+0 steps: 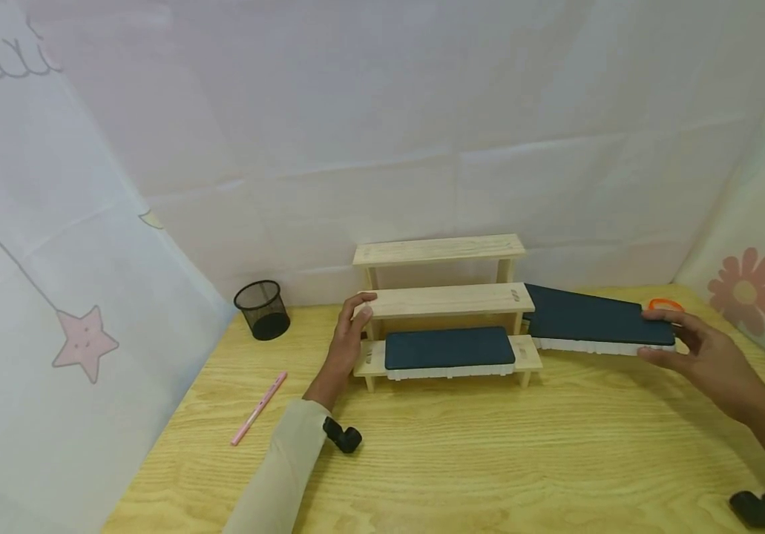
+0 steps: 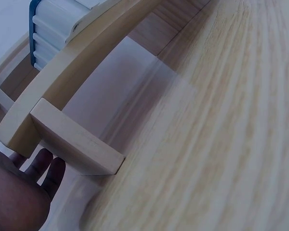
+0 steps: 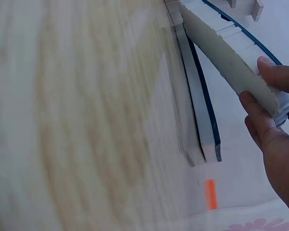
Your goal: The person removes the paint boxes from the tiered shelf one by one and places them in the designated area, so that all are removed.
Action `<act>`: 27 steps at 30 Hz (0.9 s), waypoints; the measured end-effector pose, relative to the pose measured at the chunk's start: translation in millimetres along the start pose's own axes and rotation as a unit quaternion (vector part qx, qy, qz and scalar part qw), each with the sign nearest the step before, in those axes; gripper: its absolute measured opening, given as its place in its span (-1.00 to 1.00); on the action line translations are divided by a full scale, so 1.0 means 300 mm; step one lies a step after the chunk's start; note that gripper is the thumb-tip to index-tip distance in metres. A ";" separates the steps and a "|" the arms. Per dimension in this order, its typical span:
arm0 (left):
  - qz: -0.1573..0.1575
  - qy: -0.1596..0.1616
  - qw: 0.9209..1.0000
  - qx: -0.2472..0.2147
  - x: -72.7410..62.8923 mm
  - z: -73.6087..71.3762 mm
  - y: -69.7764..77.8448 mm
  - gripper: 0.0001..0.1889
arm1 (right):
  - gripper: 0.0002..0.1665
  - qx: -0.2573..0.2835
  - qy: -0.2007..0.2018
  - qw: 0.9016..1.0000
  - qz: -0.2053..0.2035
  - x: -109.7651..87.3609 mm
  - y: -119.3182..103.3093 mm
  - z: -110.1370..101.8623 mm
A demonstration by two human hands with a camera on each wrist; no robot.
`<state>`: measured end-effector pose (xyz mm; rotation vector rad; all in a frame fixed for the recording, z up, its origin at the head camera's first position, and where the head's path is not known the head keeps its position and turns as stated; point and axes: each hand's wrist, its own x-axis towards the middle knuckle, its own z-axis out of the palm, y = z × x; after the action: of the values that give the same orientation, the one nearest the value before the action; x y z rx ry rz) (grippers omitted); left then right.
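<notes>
In the head view, the lower fingers of the left hand are mostly hidden behind its thumb and the wooden stand; its wrist view cuts the hand at the left edge. Above those fingers, the shelf box runs off the top. The right hand is cut by its wrist view's right edge, and beyond its fingers the held box leaves the top. Past the same fingers, the second box is partly covered in the head view. The orange ring, behind the right fingertips, is partly hidden there
</notes>
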<state>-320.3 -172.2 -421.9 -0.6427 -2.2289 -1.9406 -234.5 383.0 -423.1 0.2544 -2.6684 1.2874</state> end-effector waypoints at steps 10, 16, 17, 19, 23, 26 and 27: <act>0.006 0.000 1.000 0.000 0.002 0.002 0.001 -0.57 | -0.26 -0.003 -0.023 1.000 -0.004 0.019 -0.004 0.017; -0.004 0.002 1.000 -0.003 0.000 0.002 -0.006 -0.56 | -0.23 -0.011 -0.065 0.998 0.001 0.033 0.009 0.013; -0.005 0.002 1.000 -0.003 -0.001 0.002 -0.005 -0.56 | -0.23 -0.012 -0.069 0.998 0.001 0.034 0.011 0.013; -0.003 0.001 1.000 -0.002 -0.001 0.002 -0.005 -0.56 | -0.23 -0.013 -0.075 0.997 -0.001 0.036 0.014 0.014; -0.003 0.001 1.000 -0.003 -0.004 0.002 -0.004 -0.56 | -0.21 -0.014 -0.086 0.996 0.007 0.041 0.018 0.017; 0.001 0.000 1.000 -0.004 -0.003 0.002 -0.002 -0.56 | -0.21 -0.022 -0.091 0.996 0.009 0.045 0.019 0.019; 0.005 0.000 1.000 -0.005 -0.002 0.003 0.000 -0.56 | -0.21 -0.025 -0.092 0.995 0.008 0.046 0.018 0.019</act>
<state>-319.6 -171.6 -422.4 -0.6548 -2.2135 -1.9478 -249.6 380.7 -427.7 0.3611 -2.8570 1.2551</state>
